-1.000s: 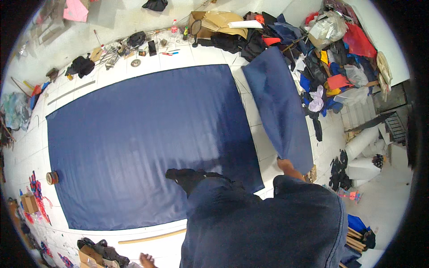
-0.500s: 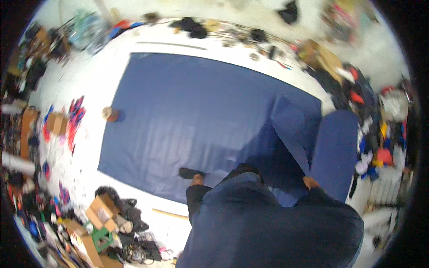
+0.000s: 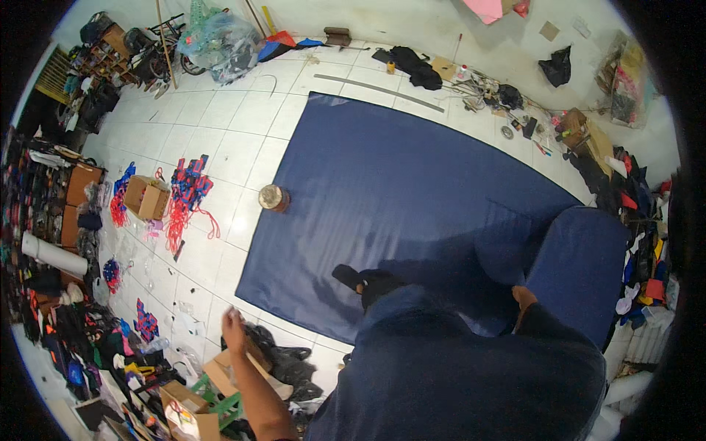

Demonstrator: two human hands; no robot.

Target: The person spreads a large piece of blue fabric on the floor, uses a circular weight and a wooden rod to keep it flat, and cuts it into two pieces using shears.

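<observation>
A broad, smooth, dark-blue sheet (image 3: 382,176) lies spread on the white tiled floor (image 3: 239,147), a squat brownish cylinder (image 3: 273,198) at its left edge. The right hand (image 3: 523,297) grips the edge of a curved dark-blue piece (image 3: 581,261) at the sheet's right end; the left hand (image 3: 234,334), loosely open and seemingly empty, is held out near a crumpled black bag (image 3: 293,365)

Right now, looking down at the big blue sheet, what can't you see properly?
All in the head view:
- Blue sheet: part of its near edge is hidden behind the person's dark clothing.
- Right hand: too small to tell its fingers apart.
- Left arm: its upper part is cut off by the lower edge.
- Small cardboard box: its walls hide most of the inside.
</observation>
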